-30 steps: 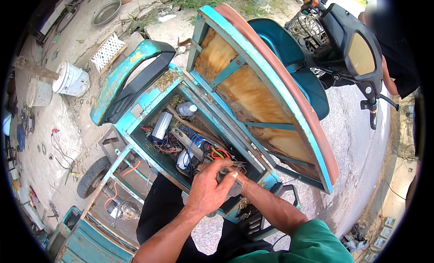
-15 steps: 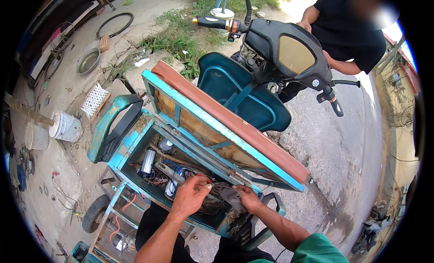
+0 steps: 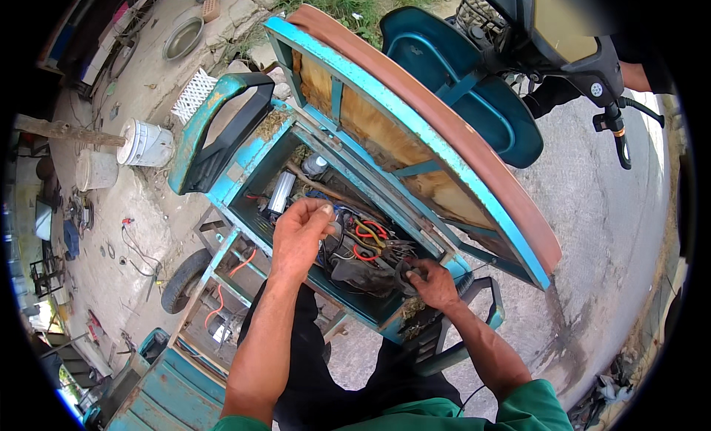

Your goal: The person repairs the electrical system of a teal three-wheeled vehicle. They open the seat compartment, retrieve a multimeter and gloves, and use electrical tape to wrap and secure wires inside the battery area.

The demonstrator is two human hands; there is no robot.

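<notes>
My right hand (image 3: 433,284) is closed on the edge of a dark cloth bag (image 3: 363,275), which lies at the right end of a teal metal seat box (image 3: 255,196). By the mouth of the bag are hand tools, among them pliers with red handles (image 3: 368,229) and a tool with yellowish handles (image 3: 370,233). Over the middle of the box, my left hand (image 3: 300,227) has its fingers pinched together; what they hold, if anything, is hard to make out. Left of it in the box sit a silver finned module (image 3: 281,192), a wooden stick (image 3: 326,185) and wires.
The raised seat lid (image 3: 422,146), brown cushion outward, stands along the box's far side. Beyond it are the vehicle's teal front panel (image 3: 459,83), handlebar (image 3: 621,135) and a person's arm (image 3: 635,77). White buckets (image 3: 146,142) and a wheel (image 3: 185,281) are at left.
My left hand has come away from the bag, leftward. The bag now rests lower in the box and the coloured tool handles show. The whole view has shifted.
</notes>
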